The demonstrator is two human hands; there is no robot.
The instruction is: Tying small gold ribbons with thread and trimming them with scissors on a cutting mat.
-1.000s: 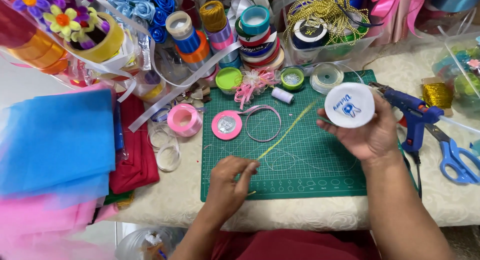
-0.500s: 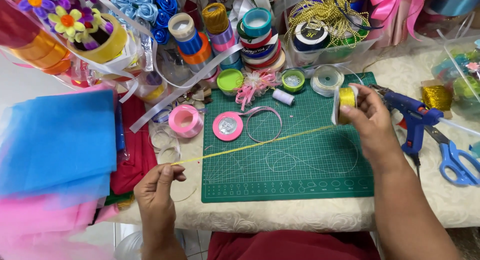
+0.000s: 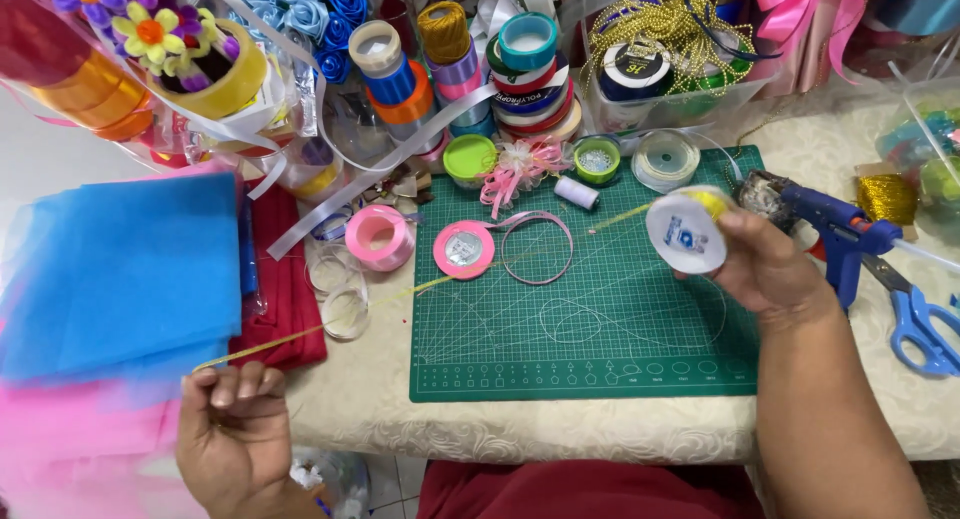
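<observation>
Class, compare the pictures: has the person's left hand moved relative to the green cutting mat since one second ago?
Yes. The left hand has moved leftward, off the green cutting mat, pulling the yellow ribbon out past its left edge.

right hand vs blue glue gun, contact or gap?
Apart. In the head view, the right hand grips the white ribbon spool, and a strip of green cutting mat and table shows between the knuckles and the blue glue gun.

Round white spool label (image 3: pixel 686 235), blue print
</observation>
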